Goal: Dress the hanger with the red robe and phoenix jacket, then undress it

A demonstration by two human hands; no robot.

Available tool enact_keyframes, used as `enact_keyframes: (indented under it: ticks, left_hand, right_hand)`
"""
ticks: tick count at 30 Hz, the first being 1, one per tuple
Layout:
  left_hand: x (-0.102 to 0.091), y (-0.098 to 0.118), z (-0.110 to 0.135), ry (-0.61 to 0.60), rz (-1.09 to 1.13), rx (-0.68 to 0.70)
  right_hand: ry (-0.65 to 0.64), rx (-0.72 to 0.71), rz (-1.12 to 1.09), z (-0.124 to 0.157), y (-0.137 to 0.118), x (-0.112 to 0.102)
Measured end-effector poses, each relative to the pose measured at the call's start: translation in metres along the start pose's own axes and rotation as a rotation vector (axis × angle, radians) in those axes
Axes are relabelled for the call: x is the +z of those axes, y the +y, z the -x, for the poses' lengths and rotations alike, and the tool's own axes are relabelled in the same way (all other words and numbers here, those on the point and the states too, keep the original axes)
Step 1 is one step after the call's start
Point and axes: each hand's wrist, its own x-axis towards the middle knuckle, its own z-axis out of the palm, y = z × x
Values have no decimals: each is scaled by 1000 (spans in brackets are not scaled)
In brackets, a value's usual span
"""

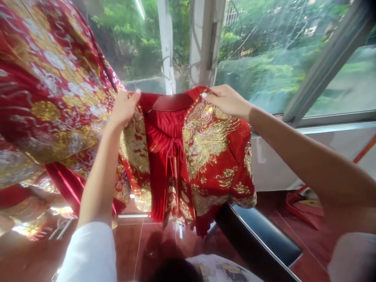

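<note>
A short red jacket [211,156] with gold embroidery hangs upright in front of me, held up by its shoulders. My left hand [125,107] is closed on the fabric at the jacket's left shoulder in view. On the other side, the collar edge is pinched by my right hand [225,101], thumb in front. The front hangs apart, showing pleated red lining [160,164] and a thin tied red cord [175,149]. Both sleeves hang down, and the hem is above the floor.
At left hangs a large red garment [58,86] with gold and silver embroidery, close to my left arm. Glass windows [264,70] stand behind. A black padded bench [264,231] is on the red tiled floor [126,250] at lower right, near a red object [305,207] by the wall.
</note>
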Motion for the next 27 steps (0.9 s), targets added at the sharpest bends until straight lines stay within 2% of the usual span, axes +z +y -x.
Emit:
enact_keyframes:
  ticks: [2,3,5,7,9,12,14,16,17,19,22,23,25,27]
  left_hand:
    - [-5,19,9,67,-20,21]
    - [-9,30,17,63,-43,47]
    - [-17,46,34,-65,-74,123]
    - [-28,47,46,-265,-63,200]
    - [-39,29,45,-385,-7,210]
    - [-50,-23,29,-466,30,117]
    - [-50,-52,22,-540,11,20]
    - [-45,-61,27,-552,-21,-65]
    - [-40,-56,34,-520,-63,-94]
    - [-25,-34,53,-362,-221,-125]
    - [8,6,83,102,-500,-141]
    - [20,15,93,199,-548,-130]
    - [40,22,112,296,-588,-106]
    - [56,15,138,327,-612,-98]
  right_hand:
    - [76,33,-5,3,-2,1]
    - [95,43,9,6,-4,1]
    - [78,18,34,14,-5,-1]
    - [-21,-52,30,20,-1,-7]
    - [-165,-102,-27,22,10,-16]
    - [-319,-97,-125,16,30,-27]
    - [-364,-94,-85,11,38,-28]
    - [-350,-101,12,11,37,-23]
    - [-321,-99,57,13,33,-18]
    - [-227,-59,131,21,19,-8]
    - [-2,75,298,37,-5,11]
    - [87,104,357,43,-11,16]
    - [199,95,425,51,-17,21]
    - [157,31,406,55,-15,17]
